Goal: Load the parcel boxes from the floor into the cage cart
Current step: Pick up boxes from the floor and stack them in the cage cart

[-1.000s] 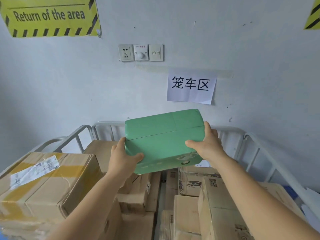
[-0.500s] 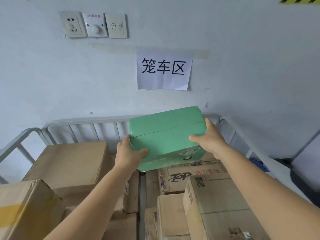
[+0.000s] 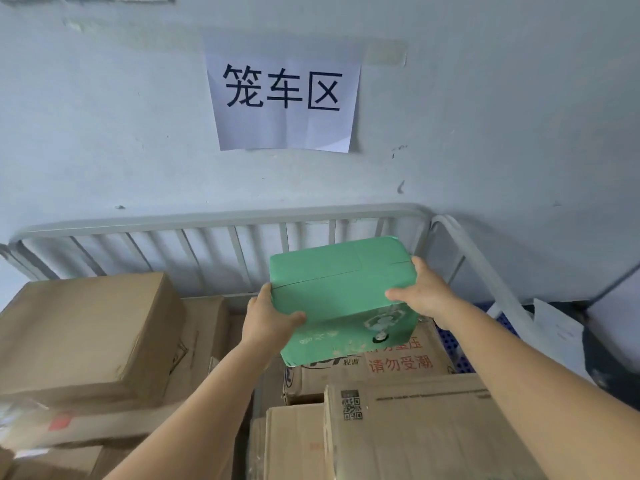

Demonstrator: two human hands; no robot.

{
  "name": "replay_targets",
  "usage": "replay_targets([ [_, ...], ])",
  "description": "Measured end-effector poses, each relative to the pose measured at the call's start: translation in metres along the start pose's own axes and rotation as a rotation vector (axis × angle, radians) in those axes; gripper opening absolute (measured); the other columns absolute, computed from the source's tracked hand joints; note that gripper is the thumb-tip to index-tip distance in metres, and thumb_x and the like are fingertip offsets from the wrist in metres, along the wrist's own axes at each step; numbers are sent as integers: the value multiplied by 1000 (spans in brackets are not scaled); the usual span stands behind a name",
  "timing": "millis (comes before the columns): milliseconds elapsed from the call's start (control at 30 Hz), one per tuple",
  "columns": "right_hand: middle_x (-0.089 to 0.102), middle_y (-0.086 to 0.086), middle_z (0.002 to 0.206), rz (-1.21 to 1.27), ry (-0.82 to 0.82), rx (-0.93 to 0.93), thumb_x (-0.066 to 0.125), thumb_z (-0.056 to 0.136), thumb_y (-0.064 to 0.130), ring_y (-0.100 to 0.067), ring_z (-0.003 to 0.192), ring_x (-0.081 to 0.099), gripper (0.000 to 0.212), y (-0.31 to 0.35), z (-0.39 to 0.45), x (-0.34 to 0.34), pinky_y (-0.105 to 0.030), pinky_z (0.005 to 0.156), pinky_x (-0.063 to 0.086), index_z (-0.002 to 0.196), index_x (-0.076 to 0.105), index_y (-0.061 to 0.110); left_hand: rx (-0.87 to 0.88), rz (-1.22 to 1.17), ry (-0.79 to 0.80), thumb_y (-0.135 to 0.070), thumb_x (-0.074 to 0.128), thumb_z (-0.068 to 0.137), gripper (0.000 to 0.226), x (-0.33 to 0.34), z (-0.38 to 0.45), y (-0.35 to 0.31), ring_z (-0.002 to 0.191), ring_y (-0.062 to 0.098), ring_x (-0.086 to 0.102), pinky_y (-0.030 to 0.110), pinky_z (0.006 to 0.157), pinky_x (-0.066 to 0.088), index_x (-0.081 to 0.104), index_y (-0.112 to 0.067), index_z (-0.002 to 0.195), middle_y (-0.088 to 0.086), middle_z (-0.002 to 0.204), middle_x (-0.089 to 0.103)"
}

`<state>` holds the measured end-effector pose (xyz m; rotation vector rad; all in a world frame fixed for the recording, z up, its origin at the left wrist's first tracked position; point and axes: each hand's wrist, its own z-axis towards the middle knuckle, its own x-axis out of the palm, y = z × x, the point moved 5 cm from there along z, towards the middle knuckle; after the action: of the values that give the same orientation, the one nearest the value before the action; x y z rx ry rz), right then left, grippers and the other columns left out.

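- Hanging at the 1 o'clock corner of the cage cart (image 3: 214,221), the green box (image 3: 341,299) runs its long axis from 9 to 3 o'clock, tilted with its far edge higher.
- Clamping it from both ends, the left hand (image 3: 268,318) curls thumb over the near face at 9 o'clock; the right hand (image 3: 424,294) wraps its 3 o'clock end.
- Below lies a printed carton (image 3: 398,363); whether the box touches it I cannot tell.
- Judging by this, the drop goes straight down, both hands equally near.

Green box (image 3: 341,289) — brown cartons (image 3: 86,327), grey rail (image 3: 207,220)
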<state>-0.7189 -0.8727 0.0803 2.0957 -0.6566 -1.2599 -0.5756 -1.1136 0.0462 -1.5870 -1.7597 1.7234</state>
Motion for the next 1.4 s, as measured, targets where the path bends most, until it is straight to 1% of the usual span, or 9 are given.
replay_targets([
  [67,56,3,111,-10,39,18,77,80,17,-18,98,58,67,-13,13,-1,-36,85,51,134,37,24,-26,5,27,-44,77,46,91,18,9,1,94,19,66,41,85,57,48,-24,131,-1,116,62],
  [267,47,-5,141,-101,147,50,82,77,21,-19,113,50,101,-42,43,3,-28,89,42,155,18,14,-108,37,75,-22,81,74,51,56,29,10,90,20,67,41,85,56,52,-21,116,-1,106,67],
  [400,30,-9,157,-155,102,70,77,80,37,-28,139,37,97,-58,65,8,-40,108,37,155,19,15,-96,86,83,-33,74,83,47,75,49,14,85,19,66,38,76,58,53,-17,122,0,106,66],
  [467,30,-9,157,-159,85,75,76,81,41,-30,140,36,95,-64,74,11,-41,109,35,155,21,14,-90,110,74,-33,70,86,41,81,57,13,79,17,66,33,66,57,54,-17,120,-1,100,66],
  [600,33,-10,156,-138,41,74,73,82,46,-30,140,37,91,-73,92,16,-43,111,36,153,26,13,-105,131,49,-28,67,89,50,89,73,17,84,20,66,36,71,57,45,-14,131,-3,101,61],
  [867,34,-8,156,-187,-6,20,60,93,44,-29,139,38,72,-72,118,18,-37,105,38,152,31,16,-123,131,47,-20,61,91,62,100,96,47,92,23,65,44,82,57,33,-28,146,5,123,59],
  [1133,52,-15,137,-65,5,269,67,90,30,-32,115,54,64,-111,138,36,-39,92,49,141,37,4,-127,128,56,-11,55,93,63,112,113,58,80,15,62,31,63,55,28,-28,148,0,113,62],
  [1300,51,-17,137,-168,-23,256,67,91,33,-30,107,57,76,-115,143,35,-40,87,51,147,24,4,-126,174,96,-8,60,90,68,119,127,51,93,24,56,32,75,48,27,-19,148,9,130,54],
  [1400,36,-12,154,-242,-4,221,68,89,36,-30,117,56,105,-114,144,28,-36,87,49,155,-11,17,-91,269,137,-6,63,87,83,121,137,45,96,26,55,34,75,51,17,-27,152,10,138,42],
])
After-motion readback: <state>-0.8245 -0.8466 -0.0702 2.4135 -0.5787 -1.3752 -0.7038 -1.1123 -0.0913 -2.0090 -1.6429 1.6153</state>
